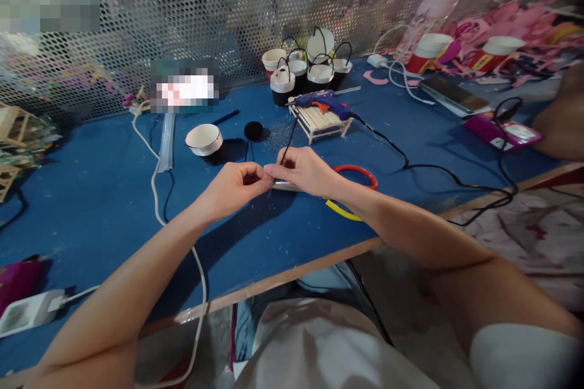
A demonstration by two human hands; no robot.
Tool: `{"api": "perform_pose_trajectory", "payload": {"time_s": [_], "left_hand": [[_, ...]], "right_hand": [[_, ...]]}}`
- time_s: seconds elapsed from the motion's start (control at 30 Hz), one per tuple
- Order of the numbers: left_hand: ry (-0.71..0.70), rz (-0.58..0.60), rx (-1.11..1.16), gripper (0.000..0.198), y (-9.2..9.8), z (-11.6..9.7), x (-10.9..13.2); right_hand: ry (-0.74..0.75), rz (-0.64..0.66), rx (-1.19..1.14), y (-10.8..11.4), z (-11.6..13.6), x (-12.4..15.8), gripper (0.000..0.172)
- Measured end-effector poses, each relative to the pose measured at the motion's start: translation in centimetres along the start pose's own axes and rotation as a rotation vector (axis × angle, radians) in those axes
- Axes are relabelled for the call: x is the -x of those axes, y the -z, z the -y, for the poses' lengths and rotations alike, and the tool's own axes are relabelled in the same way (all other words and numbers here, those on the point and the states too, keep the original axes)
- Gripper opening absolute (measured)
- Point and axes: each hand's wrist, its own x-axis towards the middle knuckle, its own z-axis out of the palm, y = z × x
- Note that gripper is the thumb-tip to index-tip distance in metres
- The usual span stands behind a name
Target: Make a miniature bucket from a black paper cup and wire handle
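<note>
My left hand (pixel 239 185) and my right hand (pixel 308 170) meet over the table, fingertips pinched together. A thin black stem that looks like a pipe cleaner (pixel 290 140) rises out of the right fingers. Its lower end lies between the fingertips of both hands, mostly hidden. Under my right hand and wrist are scissors with one red and one yellow handle (pixel 360 173); part of a silver blade shows below the fingers. Whether the right palm touches them I cannot tell. Just beyond the hands sits a round black piece (pixel 253 130) with thin black strands.
A black-and-white paper cup (pixel 204 141) stands at left. Behind are several cups with black loop handles (pixel 283 82). A blue glue gun (pixel 322 102) rests on a small stick rack (pixel 319 124), its cord trailing right. A white cable (pixel 155 194) crosses the left side. Another person's arm (pixel 561 112) is at right.
</note>
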Motion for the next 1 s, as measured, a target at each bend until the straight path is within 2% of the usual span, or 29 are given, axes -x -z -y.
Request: {"api": "perform_pose_trajectory", "payload": {"time_s": [0.13, 0.27, 0.33, 0.53, 0.77, 1.0], "left_hand": [[0.035, 0.011, 0.038, 0.023, -0.21, 0.26, -0.12], [0.067, 0.02, 0.098, 0.025, -0.06, 0.34, -0.19], [0.072, 0.032, 0.11, 0.025, 0.09, 0.28, -0.2], [0.026, 0.037, 0.06, 0.026, 0.31, 0.0, -0.08], [0.012, 0.013, -0.02, 0.028, 0.32, -0.24, 0.1], [0.029, 0.013, 0.016, 0.026, 0.15, 0.0, 0.03]], "right_hand": [[-0.024, 0.024, -0.052, -0.01, 0.15, 0.07, 0.035], [-0.014, 0.223, -0.312, 0.32, 0.25, 0.17, 0.029], [-0.011, 0.253, -0.361, 0.42, 0.2, 0.17, 0.028], [-0.011, 0.094, -0.155, 0.3, 0.17, 0.09, 0.03], [-0.006, 0.008, -0.07, 0.03, 0.28, 0.14, 0.036], [-0.027, -0.002, -0.044, -0.18, 0.31, 0.13, 0.037]]}}
